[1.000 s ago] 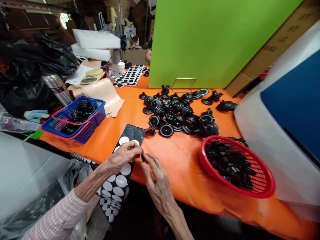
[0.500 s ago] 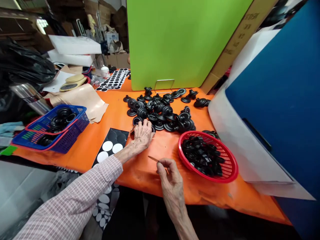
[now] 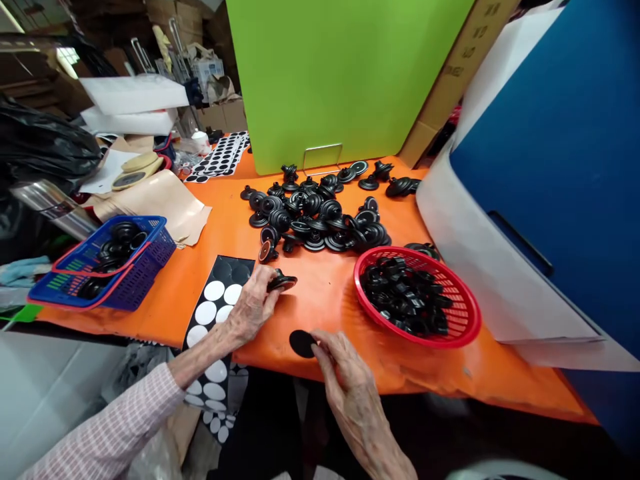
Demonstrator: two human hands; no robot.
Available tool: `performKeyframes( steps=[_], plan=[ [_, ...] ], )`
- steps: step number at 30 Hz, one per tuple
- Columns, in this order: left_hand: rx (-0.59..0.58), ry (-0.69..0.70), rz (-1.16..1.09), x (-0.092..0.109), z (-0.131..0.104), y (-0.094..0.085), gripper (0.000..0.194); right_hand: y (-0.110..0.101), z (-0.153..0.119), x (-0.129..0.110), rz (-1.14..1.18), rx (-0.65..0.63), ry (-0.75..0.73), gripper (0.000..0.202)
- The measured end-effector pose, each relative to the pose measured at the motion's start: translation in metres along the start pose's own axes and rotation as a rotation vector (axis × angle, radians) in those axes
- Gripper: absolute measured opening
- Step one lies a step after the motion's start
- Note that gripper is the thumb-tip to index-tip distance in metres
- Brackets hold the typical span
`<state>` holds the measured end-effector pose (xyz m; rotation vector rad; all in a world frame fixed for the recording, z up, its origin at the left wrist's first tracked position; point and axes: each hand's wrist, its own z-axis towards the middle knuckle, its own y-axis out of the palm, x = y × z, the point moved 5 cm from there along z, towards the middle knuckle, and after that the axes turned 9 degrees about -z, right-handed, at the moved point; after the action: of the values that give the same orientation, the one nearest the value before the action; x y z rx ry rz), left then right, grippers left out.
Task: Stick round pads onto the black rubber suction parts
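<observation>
Reader: What do your hands hold?

Worker: My left hand grips a black part, raised slightly over the table. My right hand pinches a black disc by its right edge, nearer me. Part and disc are well apart.

Reader: How much is done?

Worker: This disc is free of any sheet. On the sheet at left, under my left forearm, I take the white circles for spots where discs have come away. They fill most of what shows.

Reader: And what is left?

Worker: A few dark circles at the sheet's far end look unpeeled to me. More sheets lie far left, with rows of black circles. The pile beyond my hands holds many loose parts; I cannot tell how many are finished. Right of it, nearer me, the red basket holds small black pieces.
</observation>
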<state>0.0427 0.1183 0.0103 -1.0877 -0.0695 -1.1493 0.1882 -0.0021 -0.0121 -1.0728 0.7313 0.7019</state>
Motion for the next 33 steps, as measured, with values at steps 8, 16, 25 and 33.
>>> performKeyframes(
  steps=[8,16,25,33],
  plan=[
    [0.038,-0.265,-0.236,0.010,-0.024,-0.016,0.018,0.000,0.011,0.005,0.291,-0.108,0.305,0.026],
    [-0.089,-0.846,-0.739,-0.010,-0.015,0.014,0.025,0.003,0.011,0.010,0.567,-0.123,0.603,0.035],
    [-0.134,-0.359,0.280,-0.014,0.072,0.024,0.037,0.001,0.006,0.019,0.574,-0.086,0.605,0.035],
    [-0.105,-0.529,0.184,-0.045,0.102,0.047,0.043,-0.002,0.001,0.016,0.548,-0.160,0.567,0.031]
  ],
)
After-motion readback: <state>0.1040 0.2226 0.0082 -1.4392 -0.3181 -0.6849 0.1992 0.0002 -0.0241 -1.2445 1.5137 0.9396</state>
